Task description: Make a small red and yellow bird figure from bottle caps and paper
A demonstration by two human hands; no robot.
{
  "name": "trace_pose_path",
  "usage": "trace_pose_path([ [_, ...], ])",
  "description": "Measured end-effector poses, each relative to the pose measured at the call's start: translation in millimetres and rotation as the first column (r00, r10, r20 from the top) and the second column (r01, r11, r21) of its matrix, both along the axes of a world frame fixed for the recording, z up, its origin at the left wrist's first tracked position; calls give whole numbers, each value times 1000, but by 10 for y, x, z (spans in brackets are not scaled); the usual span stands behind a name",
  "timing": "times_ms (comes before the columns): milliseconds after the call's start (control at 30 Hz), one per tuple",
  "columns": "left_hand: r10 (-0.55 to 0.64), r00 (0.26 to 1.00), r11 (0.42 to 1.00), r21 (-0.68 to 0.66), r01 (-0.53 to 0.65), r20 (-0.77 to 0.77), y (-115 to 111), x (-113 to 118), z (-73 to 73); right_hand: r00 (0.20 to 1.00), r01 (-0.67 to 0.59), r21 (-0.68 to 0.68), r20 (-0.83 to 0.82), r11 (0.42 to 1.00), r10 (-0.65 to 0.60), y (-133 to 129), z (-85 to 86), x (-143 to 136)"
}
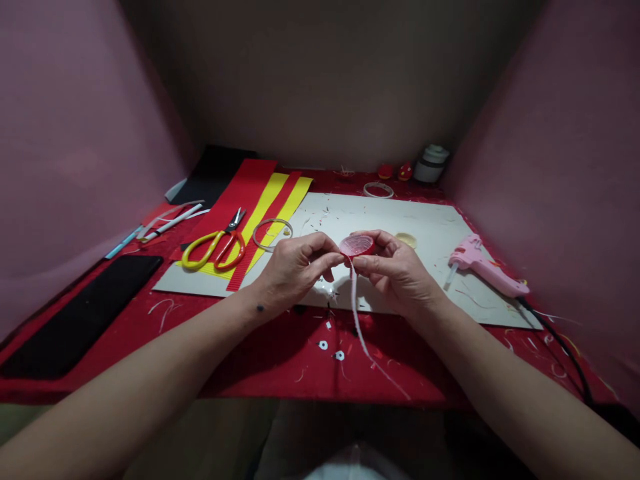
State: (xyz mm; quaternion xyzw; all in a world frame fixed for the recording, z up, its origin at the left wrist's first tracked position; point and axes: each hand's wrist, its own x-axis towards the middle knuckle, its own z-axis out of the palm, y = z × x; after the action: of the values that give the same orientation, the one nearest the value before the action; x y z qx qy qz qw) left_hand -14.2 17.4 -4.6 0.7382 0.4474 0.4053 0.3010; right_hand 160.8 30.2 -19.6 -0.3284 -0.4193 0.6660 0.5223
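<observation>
Across the red-covered desk [280,353] lies a pale board [435,223]. Above its middle are the left hand [303,267] and right hand [397,263]; from them, a pink glue gun [485,267] sits at three o'clock, yellow-and-red-handled scissors [241,252] at nine. The right grips a ridged red cup [358,246]; the left pinches a narrow pale strip [355,300] at its near edge, trailing toward six.

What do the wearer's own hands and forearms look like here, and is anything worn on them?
The left hand and right hand are ungloved, and both forearms are bare. No sleeve, watch or bracelet shows. A small dark spot marks the left wrist.
</observation>
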Motion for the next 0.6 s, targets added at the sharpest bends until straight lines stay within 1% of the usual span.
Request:
trace_pose_path([
  [33, 9, 1000, 1000, 21, -8, -5, 7, -3, -19, 1000, -2, 0, -6, 1000, 2, 2, -4, 2],
  [100, 5, 999, 999, 44, -6, 40, 23, -9, -53, 1000, -7, -1, -17, 1000, 7, 6, -10, 5],
  [167, -29, 993, 999, 44, 24, 111, 34, -14, -75, 1000, -18, -3, -19, 1000, 18, 9, -16, 5],
  [233, -80, 987, 996, 48, 74, 141, 30, -14, -79, 999, -37, -9, -13, 999, 37, 12, -23, 4],
  [300, -100, 989, 993, 75, 92, 111, 10, -9, -70, 999, -54, -16, -7, 998, 54, 14, -30, 1],
  [400, -71, 996, 990, 125, 63, 57, -30, 2, -48, 998, -63, -13, 2, 998, 63, 14, -39, -2],
  [467, -61, 996, 991, 125, 53, 64, -47, 7, -41, 998, -64, 1, 9, 998, 64, 12, -44, -2],
  [600, -88, 989, 989, 130, 72, 118, -45, 6, -57, 997, -79, 27, 13, 996, 79, 11, -54, 2],
])
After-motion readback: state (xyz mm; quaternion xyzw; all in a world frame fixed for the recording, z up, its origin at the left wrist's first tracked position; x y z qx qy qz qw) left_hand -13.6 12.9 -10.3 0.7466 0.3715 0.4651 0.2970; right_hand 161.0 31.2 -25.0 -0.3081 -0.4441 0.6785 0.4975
